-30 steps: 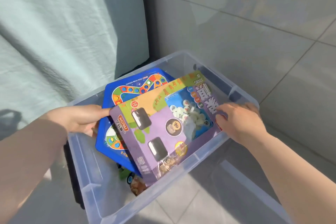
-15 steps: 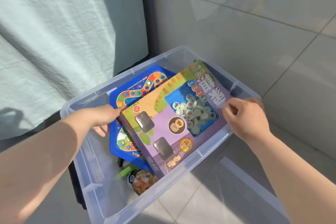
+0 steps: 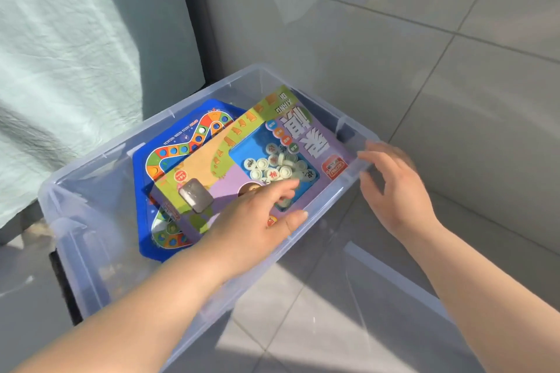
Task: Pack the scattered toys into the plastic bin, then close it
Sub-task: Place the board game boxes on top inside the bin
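**Mia:** What lies on the left in the plastic bin [image 3: 121, 145]?

**Tom:** A blue game board [image 3: 169, 154]. It lies flat, close to the left wall. It looks thin and stiff.

**Mia:** And the purple chess box [image 3: 230, 185]?

**Tom:** It lies on top of the board, a bit tilted. Its right end is up near the right rim of the bin. It is cardboard with a see-through window, and little round pieces sit loose inside. I think it is light, but the window looks soft and could dent.

**Mia:** What does the left hand [image 3: 254, 224] do?

**Tom:** It lies on the box with straight fingers. It presses and does not grip. I would push on the stiff cardboard edges, not on the window.

**Mia:** And the right hand [image 3: 397, 191]?

**Tom:** It is spread wide and holds nothing, just beside the right rim. It is blurry, so I cannot tell if it touches.

**Mia:** Where is the lid?

**Tom:** A clear flat piece [image 3: 394, 297] lies to the right of the bin. I think that is it. It looks smooth and bendy, so take it by two edges.
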`<action>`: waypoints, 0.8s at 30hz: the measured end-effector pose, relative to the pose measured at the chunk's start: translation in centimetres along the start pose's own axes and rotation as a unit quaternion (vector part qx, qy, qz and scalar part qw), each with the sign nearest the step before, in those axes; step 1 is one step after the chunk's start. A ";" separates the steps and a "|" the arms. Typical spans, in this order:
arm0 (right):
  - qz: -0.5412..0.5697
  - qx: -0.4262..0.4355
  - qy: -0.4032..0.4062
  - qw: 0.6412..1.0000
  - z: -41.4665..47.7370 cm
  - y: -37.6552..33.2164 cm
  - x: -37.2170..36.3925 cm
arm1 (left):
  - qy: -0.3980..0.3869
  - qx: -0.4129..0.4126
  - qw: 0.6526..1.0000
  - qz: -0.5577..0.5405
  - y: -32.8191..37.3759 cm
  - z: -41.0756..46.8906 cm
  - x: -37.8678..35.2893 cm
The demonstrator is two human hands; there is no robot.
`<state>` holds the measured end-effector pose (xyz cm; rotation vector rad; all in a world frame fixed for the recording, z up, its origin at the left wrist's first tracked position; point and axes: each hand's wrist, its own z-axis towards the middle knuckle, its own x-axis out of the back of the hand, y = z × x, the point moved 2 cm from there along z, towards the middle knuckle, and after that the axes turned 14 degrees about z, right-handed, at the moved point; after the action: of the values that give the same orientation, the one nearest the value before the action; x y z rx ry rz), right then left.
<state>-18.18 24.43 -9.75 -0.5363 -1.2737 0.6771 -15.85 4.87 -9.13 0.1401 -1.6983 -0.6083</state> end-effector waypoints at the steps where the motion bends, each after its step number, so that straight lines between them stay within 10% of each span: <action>1: 0.002 -0.022 0.006 1.000 -1.2 1.1 1.2 | -0.035 -0.013 0.999 0.031 1.1 -0.1 -1.2; 10: -0.038 -0.354 -0.017 0.934 -17.5 13.9 10.8 | -0.047 -0.037 0.979 0.195 4.9 0.9 -3.4; 16: -0.144 -0.363 0.086 0.917 -27.3 18.0 14.2 | 0.106 -0.329 0.910 0.228 12.7 0.3 -8.0; 24: -0.213 -0.474 0.281 0.807 -45.7 17.1 16.6 | -0.093 -0.514 0.825 0.216 23.9 -2.7 -25.0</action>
<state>26.15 48.45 -20.56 -1.1166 -1.0263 -0.5532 -1.89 34.77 -19.75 -1.0785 -1.2969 -1.1216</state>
